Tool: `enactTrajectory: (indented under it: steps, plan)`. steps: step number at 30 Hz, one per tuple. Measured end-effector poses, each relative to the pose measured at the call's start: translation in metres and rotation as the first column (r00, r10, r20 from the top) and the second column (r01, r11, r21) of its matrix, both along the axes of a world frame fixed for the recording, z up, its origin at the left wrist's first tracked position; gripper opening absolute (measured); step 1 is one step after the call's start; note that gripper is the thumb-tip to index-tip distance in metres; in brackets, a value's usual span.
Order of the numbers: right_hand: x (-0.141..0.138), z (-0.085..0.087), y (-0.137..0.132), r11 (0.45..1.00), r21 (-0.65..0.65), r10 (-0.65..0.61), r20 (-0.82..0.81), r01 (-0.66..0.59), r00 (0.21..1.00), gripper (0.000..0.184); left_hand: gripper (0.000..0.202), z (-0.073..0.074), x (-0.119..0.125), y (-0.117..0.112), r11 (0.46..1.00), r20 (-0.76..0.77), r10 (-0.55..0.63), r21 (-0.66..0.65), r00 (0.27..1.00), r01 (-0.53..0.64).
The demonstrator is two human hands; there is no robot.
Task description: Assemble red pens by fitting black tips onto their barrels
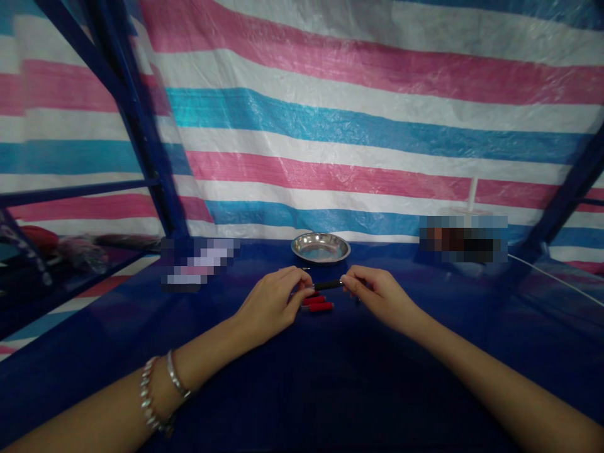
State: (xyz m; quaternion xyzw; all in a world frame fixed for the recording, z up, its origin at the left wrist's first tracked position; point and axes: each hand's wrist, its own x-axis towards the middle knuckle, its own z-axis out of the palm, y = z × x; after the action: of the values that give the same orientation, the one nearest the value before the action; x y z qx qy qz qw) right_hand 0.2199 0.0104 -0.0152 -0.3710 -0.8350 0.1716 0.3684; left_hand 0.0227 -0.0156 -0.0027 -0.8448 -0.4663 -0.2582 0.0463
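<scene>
Over the table, both of my hands pinch a short black pen (328, 285), which lies nearly level between them. My left hand (276, 296) is closed on its left end, with the fingertips bent over it. At the other end, the thumb and fingers of my right hand (377, 292) are closed around the tip. Just below lie red pen-like pieces (321, 307) with silvery ends, partly hidden by my left fingers. A small thin pointed piece (306, 269) shows beyond my left fingertips; its kind is unclear.
A shiny round metal dish (321, 248) stands at the back of the blue table (330, 377). Blurred-out items sit at the back left (201, 261) and back right (465, 239). Blue metal posts (141, 138) and a striped plastic sheet (353, 126) enclose the far side.
</scene>
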Motion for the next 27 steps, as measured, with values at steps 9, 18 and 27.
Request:
enactTrajectory:
  steps: [9,18,27]
  plan:
    - [0.0008,0.0,-0.0008,0.997,0.07,0.016,-0.011,-0.016,1.0,0.023,0.011,0.0009,0.0002,-0.0014,0.999,0.023,-0.035,-0.029,0.999,0.035]
    - [0.0007,0.0018,-0.0043,0.995,0.099,0.025,-0.006,-0.024,1.0,0.016,0.013,0.0033,0.0026,-0.0018,0.997,0.065,-0.016,-0.071,0.998,0.021]
    - [0.0009,0.0024,-0.0029,0.999,0.046,-0.008,-0.042,0.01,0.999,0.015,0.013,0.004,-0.0012,0.0015,0.999,0.065,-0.007,-0.031,0.998,0.009]
